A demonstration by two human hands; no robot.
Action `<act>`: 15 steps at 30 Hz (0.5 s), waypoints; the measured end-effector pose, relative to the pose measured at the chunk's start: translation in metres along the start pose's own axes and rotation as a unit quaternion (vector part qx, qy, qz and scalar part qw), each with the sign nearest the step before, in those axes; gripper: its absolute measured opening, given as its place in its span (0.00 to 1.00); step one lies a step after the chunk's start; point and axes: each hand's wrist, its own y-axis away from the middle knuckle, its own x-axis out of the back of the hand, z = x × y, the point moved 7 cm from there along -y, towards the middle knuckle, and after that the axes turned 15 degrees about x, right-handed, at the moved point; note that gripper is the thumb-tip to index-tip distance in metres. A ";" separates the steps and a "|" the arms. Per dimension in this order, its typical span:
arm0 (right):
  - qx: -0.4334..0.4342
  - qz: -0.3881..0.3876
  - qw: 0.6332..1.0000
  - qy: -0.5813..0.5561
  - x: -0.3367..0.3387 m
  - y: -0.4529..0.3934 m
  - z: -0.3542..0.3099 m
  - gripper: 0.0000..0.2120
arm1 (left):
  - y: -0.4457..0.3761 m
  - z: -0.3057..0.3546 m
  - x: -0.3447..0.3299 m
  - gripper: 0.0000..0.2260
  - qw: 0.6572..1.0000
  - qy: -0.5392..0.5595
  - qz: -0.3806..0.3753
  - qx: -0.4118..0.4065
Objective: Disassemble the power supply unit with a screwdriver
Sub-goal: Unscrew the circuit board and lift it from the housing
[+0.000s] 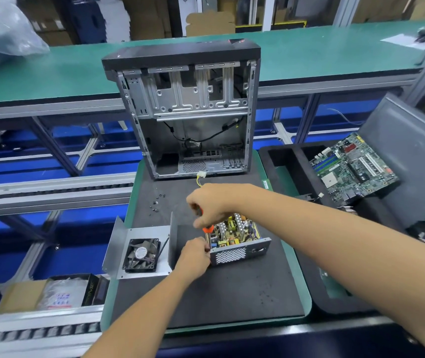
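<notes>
Head view: right hand (212,202) fingers curl around an orange-handled screwdriver (207,228) over the open power supply (237,241); left hand (194,257) fingers grip its near-left corner. It sits on a dark mat (232,293) on the table, beside its removed cover with the fan (141,254), before an empty computer case (188,109).

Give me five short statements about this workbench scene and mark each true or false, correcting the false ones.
1. The right hand grips an orange-handled screwdriver above the opened grey metal power supply unit. True.
2. The grey metal cover with the black fan is fastened on top of the unit. False: it lies on the black mat, to the unit's left.
3. The left hand holds the unit's near-left corner. True.
4. The green motherboard sits inside the empty black computer case. False: it lies in a black foam tray on the right.
5. Small dark screws lie loose on the mat. True.
</notes>
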 end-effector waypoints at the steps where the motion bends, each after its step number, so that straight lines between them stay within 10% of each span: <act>1: -0.027 -0.009 0.999 0.027 -0.001 0.001 0.004 0.15 | 0.000 0.000 0.000 0.09 1.000 0.000 0.001 -0.001; 15: 0.011 0.054 0.998 0.005 -0.001 0.010 0.008 0.08 | 0.001 0.004 -0.001 0.07 0.999 -0.032 -0.015 -0.017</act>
